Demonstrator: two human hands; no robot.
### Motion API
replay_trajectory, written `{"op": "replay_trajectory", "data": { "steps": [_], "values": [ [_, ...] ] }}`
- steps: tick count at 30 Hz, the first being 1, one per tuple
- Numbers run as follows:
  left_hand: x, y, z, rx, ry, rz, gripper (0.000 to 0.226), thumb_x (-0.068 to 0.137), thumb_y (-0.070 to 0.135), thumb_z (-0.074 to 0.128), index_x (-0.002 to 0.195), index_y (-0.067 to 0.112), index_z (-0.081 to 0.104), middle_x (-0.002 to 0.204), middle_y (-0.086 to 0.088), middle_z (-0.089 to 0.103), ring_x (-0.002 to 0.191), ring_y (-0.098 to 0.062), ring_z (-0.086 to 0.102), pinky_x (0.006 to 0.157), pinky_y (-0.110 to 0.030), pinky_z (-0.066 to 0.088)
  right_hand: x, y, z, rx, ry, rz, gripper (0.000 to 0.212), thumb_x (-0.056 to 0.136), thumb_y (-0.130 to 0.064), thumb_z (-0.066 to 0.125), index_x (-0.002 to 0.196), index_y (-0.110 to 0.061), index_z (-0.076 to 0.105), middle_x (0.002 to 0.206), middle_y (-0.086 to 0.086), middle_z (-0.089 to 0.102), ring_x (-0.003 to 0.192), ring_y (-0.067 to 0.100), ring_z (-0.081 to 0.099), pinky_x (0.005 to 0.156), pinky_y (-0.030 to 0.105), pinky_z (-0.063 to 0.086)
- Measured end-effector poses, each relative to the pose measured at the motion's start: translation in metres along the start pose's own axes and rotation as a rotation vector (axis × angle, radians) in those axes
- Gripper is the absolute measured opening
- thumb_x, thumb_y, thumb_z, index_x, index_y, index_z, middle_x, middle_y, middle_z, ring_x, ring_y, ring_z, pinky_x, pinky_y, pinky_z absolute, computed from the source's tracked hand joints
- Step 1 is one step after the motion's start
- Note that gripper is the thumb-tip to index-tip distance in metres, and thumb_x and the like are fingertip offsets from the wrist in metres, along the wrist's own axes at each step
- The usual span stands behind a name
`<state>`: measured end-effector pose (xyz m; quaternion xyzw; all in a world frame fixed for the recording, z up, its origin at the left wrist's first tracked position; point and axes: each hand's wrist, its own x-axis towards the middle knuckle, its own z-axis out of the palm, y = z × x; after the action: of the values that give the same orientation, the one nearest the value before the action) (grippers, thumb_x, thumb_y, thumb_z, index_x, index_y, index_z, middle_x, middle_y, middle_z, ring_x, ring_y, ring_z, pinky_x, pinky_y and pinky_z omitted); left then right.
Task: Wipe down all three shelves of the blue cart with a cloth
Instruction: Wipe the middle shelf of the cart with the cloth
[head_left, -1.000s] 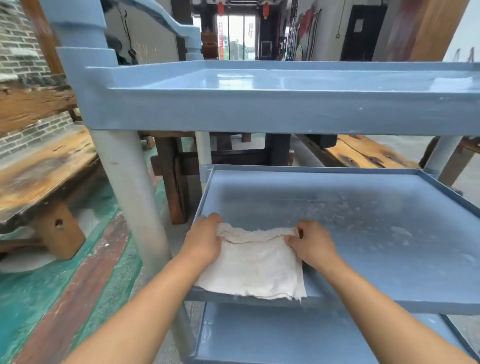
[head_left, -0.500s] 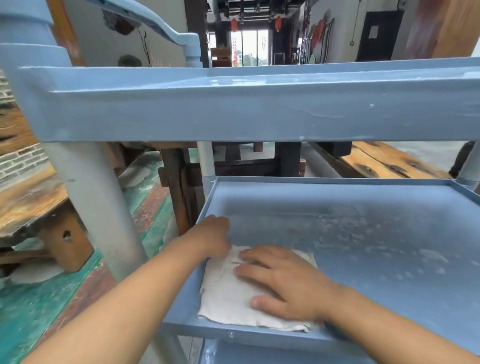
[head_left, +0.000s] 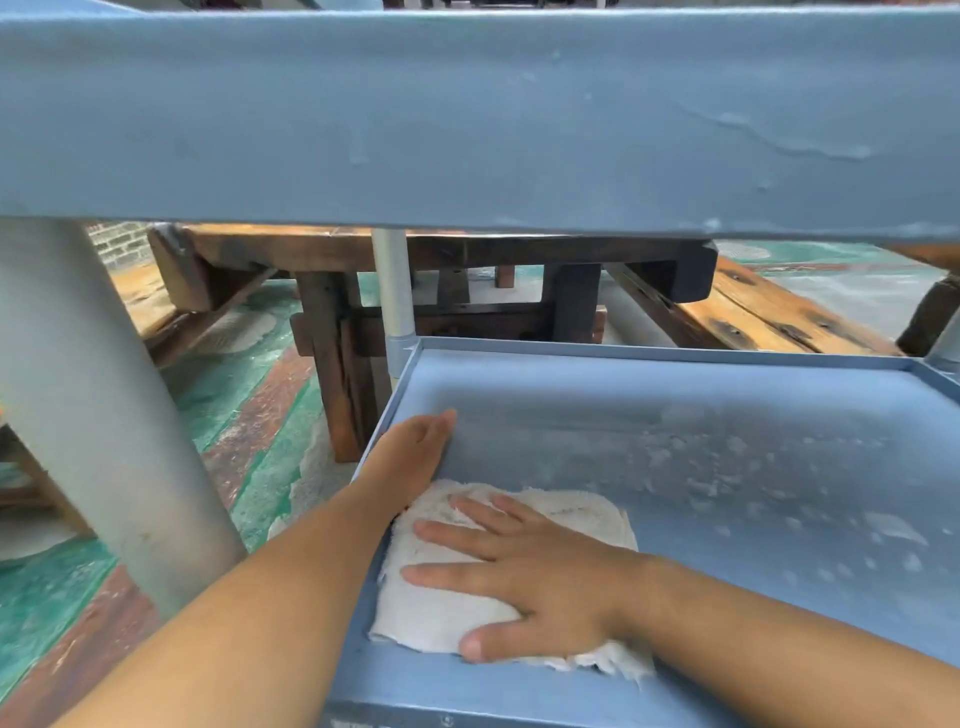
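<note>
The white cloth (head_left: 498, 577) lies folded flat in the near left corner of the middle shelf (head_left: 727, 395) of the blue cart (head_left: 467, 119), its frayed near edge touching the shelf's front lip. The right hand (head_left: 540, 577) rests palm down on top of the cloth, fingers (head_left: 467, 535) spread and stretched toward the left, thumb along the cloth's near edge; it presses the cloth rather than gripping it. The left hand (head_left: 415, 447) lies open along the shelf's left rim just beyond the cloth, fingers straight and together, pointing away from the person, with nothing in its grasp; its wrist touches the cloth's far left corner. Pale dusty smears (head_left: 769, 493) speckle the shelf surface to the right of the hands. The front edge of the cart's top shelf fills the upper part of the view, and a thick grey post (head_left: 104, 405) stands at the near left, a thinner one (head_left: 395, 296) at the shelf's far left corner. Behind the cart stand dark wooden benches (head_left: 467, 275) on a worn green and red floor (head_left: 249, 415)
</note>
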<state>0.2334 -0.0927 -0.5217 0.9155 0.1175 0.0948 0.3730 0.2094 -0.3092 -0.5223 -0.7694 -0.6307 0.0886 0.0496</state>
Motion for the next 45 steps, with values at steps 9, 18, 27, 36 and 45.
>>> {"op": "replay_trajectory", "data": {
  "steps": [9, 18, 27, 36, 45],
  "values": [
    [-0.005, -0.004, 0.001, 0.150, -0.011, 0.222, 0.047, 0.092, 0.053, 0.038, 0.129, 0.032, 0.058, 0.124, 0.003, 0.067, 0.118, -0.022, 0.059, 0.100, -0.040, 0.045, 0.067, 0.141, -0.027, -0.229, 0.095, 0.313, 0.069, 0.093, -0.070, 0.016, 0.156, -0.042, 0.014, 0.167, -0.009, 0.009, 0.154, 0.018, 0.004, 0.121, 0.052, 0.011],
    [-0.002, -0.015, 0.008, 0.459, 0.021, 0.286, 0.063, 0.095, 0.045, 0.045, 0.152, 0.022, 0.030, 0.154, -0.001, 0.040, 0.140, -0.024, 0.037, 0.115, -0.037, 0.030, 0.088, 0.229, -0.044, -0.305, 0.154, 0.584, 0.065, 0.097, -0.066, 0.020, 0.155, -0.037, 0.021, 0.165, -0.005, 0.018, 0.151, 0.024, 0.015, 0.123, 0.049, 0.014],
    [0.002, -0.015, 0.014, 0.618, 0.012, 0.319, 0.046, 0.099, 0.041, 0.030, 0.135, 0.019, 0.049, 0.141, -0.002, 0.047, 0.130, -0.024, 0.041, 0.108, -0.040, 0.035, 0.072, 0.194, -0.033, -0.200, 0.092, 0.675, 0.065, 0.095, -0.069, 0.011, 0.155, -0.044, 0.007, 0.168, -0.008, 0.003, 0.154, 0.028, 0.005, 0.120, 0.059, 0.007],
    [0.003, -0.016, 0.015, 0.685, -0.007, 0.280, 0.068, 0.091, 0.065, 0.023, 0.144, 0.026, 0.038, 0.144, 0.005, 0.041, 0.134, -0.018, 0.036, 0.108, -0.037, 0.032, -0.018, 0.058, -0.001, -0.088, 0.086, 0.454, 0.066, 0.093, -0.069, 0.010, 0.151, -0.050, -0.016, 0.165, -0.015, -0.016, 0.152, 0.017, -0.020, 0.121, 0.045, -0.015],
    [-0.009, -0.010, 0.010, 0.741, -0.206, 0.208, 0.118, 0.057, 0.099, -0.004, 0.155, 0.035, 0.011, 0.164, 0.000, 0.007, 0.151, -0.020, 0.001, 0.120, -0.047, 0.008, -0.072, 0.001, 0.007, -0.032, 0.038, 0.413, 0.060, 0.102, -0.062, 0.016, 0.150, -0.051, -0.019, 0.161, -0.020, -0.024, 0.147, 0.012, -0.032, 0.121, 0.043, -0.017]
  ]
}}
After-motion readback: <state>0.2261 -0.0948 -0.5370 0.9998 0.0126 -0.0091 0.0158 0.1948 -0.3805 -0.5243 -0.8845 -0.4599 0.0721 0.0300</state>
